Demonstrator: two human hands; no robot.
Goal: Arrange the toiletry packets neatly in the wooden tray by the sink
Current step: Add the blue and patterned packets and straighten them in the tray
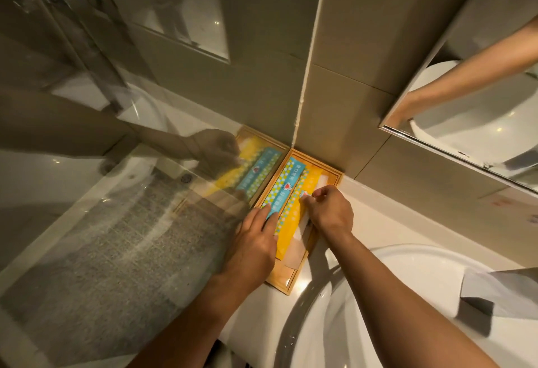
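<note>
A wooden tray (283,281) sits on the white counter in the corner, against a glass panel and the tiled wall. Inside it lie a blue packet (283,188) on the left, a yellow packet (294,216) beside it, and a pale translucent packet (297,249) under the yellow one. My left hand (251,247) lies flat with its fingertips pressing on the near end of the blue packet. My right hand (330,212) is curled over the right side of the tray, its fingertips pinching the yellow packet's edge.
The white sink basin (407,303) curves just right of the tray. A glass shower panel (116,222) stands directly left and mirrors the tray and hand. A mirror (480,105) hangs at the upper right. A folded grey-and-white cloth (495,295) lies on the basin's right.
</note>
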